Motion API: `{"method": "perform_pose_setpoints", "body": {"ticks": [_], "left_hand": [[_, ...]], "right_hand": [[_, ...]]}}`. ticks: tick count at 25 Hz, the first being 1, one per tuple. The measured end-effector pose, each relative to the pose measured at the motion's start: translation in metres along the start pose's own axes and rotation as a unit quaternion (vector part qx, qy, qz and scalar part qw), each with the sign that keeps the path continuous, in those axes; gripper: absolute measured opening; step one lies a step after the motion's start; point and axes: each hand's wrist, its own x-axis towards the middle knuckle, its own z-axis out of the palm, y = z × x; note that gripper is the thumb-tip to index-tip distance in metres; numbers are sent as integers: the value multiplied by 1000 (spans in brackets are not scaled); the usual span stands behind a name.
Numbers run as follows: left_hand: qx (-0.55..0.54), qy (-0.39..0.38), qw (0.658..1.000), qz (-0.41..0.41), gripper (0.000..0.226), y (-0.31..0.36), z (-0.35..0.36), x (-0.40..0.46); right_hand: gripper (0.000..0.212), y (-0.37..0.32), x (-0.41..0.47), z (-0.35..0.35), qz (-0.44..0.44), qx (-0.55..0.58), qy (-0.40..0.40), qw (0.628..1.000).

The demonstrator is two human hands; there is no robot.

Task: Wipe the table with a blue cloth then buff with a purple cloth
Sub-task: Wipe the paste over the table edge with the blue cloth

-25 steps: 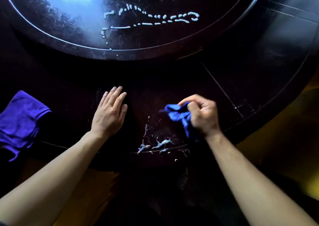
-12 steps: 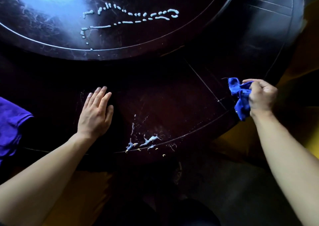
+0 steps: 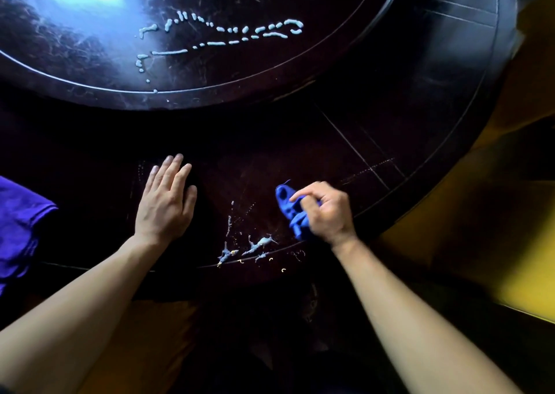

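Plainly, the right hand (image 3: 326, 213) gripped the bunched blue cloth (image 3: 289, 210) on the dark glossy round wooden table (image 3: 375, 117), just right of the whitish smeared spill (image 3: 255, 245) at the near rim. The left hand (image 3: 165, 205) lay flat, fingers straight, well left of that spill. The folded purple cloth (image 3: 18, 228) sat far left of it. A tight wad might streak the spill or push it off the rim
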Motion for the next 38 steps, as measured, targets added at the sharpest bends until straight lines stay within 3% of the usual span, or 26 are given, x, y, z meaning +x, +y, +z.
{"method": "perform_pose_setpoints", "body": {"ticks": [3, 7, 9, 14, 18, 21, 27, 35, 38], "left_hand": [[-8, 1, 1000, -1, 54, -1, 0, -1], [-12, 0, 1000, 0, 53, -2, 1, 1], [-16, 0, 1000, -3, 52, -3, 1, 0], [-19, 7, 1000, 4, 52, -4, 1, 0], [-14, 5, 1000, 1, 52, -2, 1, 0], [-10, 8, 1000, 4, 52, -5, 1, 1], [-6, 13, 1000, 6, 51, -4, 3, 1], [-27, 9, 1000, 5, 52, -3, 0, 1], [-57, 4, 998, 2, 52, -1, -4, 2]], "right_hand": [[24, -26, -37, 44, -38, 34, -61, 997], [28, -38, -53, 51, 13, 86, -82, 993], [29, -33, -35, 27, 62, 119, -30, 991], [33, 9, 57, -82, 119, 115, 187, 968], [30, 37, 108, -120, 151, 107, 249, 951], [29, 40, 110, -108, 144, 86, 204, 965], [28, -1, 53, -11, 58, 58, -18, 996], [23, -30, -32, 46, -57, 28, -172, 983], [25, -34, -50, 48, -37, 38, -224, 973]]}}
